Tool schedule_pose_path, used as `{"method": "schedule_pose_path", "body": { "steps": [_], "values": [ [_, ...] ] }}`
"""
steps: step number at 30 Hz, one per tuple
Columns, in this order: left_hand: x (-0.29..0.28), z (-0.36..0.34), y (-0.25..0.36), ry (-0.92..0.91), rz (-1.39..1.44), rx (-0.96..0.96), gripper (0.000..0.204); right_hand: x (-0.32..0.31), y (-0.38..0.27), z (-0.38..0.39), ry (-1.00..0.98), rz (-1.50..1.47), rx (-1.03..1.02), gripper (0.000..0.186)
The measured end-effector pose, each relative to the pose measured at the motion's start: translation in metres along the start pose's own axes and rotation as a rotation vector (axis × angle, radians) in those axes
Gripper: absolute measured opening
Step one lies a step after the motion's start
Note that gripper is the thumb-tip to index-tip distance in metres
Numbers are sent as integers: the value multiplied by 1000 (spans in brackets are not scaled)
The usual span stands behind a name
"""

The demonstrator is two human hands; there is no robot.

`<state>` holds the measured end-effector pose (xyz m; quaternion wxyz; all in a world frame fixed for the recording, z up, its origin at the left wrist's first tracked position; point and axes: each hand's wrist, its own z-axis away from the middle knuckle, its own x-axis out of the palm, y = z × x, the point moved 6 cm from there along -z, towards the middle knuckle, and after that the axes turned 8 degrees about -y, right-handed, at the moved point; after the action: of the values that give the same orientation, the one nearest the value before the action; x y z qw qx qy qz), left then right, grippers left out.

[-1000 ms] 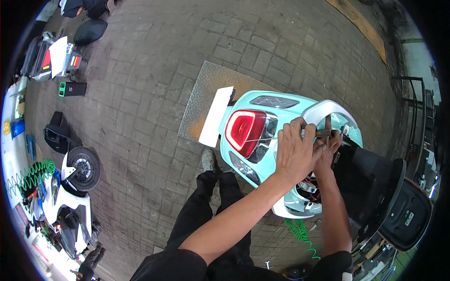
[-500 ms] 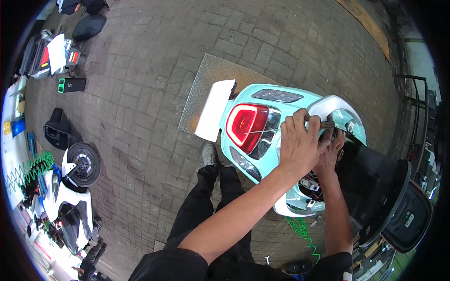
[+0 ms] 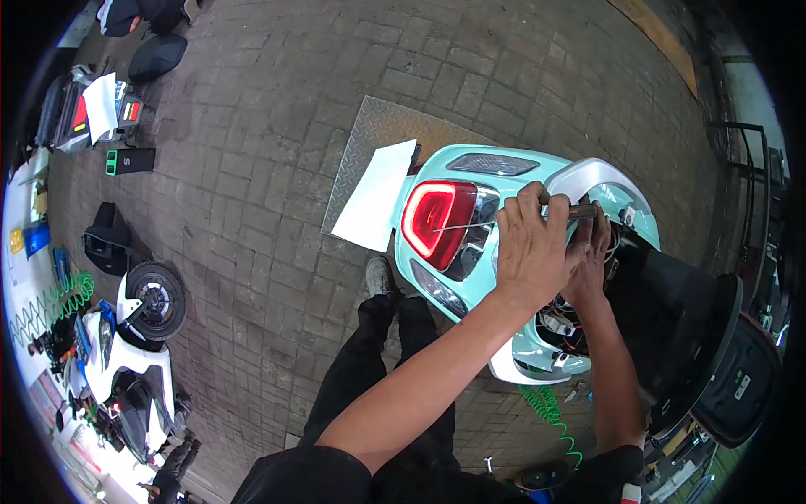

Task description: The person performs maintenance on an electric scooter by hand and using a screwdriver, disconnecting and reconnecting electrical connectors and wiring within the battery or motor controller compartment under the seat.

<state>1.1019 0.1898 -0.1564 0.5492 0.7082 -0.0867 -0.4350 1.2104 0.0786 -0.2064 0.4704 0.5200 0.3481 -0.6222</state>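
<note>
My left hand [image 3: 537,244] is closed around a screwdriver [image 3: 581,212]. Its thin shaft sticks out on the left across the lit red tail light [image 3: 437,220], while the dark handle shows on the right. Close beside it my right hand [image 3: 591,267] has bent fingers at the handle's end, over the rim of the opening in a mint-green scooter's tail [image 3: 495,191]. What those fingers hold is hidden, partly by my left hand. Inside the opening, wiring [image 3: 564,326] shows below my hands. The raised black seat [image 3: 739,382] stands at the right.
A white plate [image 3: 376,195] juts from the scooter's rear over a metal floor plate [image 3: 369,126]. A green coiled hose [image 3: 544,405] hangs below. Leftward are a white scooter [image 3: 126,361], a black-green box [image 3: 130,160] and a black seat [image 3: 158,57]. Another person [image 3: 134,13] is at the far top left.
My right hand's fingers have come up closer to the end of the screwdriver handle. The left hand keeps its grip, with the screwdriver tilted slightly more. The whole view has shifted a little.
</note>
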Motion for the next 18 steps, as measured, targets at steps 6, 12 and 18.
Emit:
{"method": "schedule_pose_path", "body": {
  "steps": [6,12,18],
  "values": [
    [0,0,0,37,-2,14,72,3,2,2,60,-48,-9,57],
    [1,0,-2,5,18,-4,72,-3,0,-1,70,-52,5,61],
    [1,0,-2,-15,-7,1,71,0,4,-6,29,-11,36,68]
  ]
}}
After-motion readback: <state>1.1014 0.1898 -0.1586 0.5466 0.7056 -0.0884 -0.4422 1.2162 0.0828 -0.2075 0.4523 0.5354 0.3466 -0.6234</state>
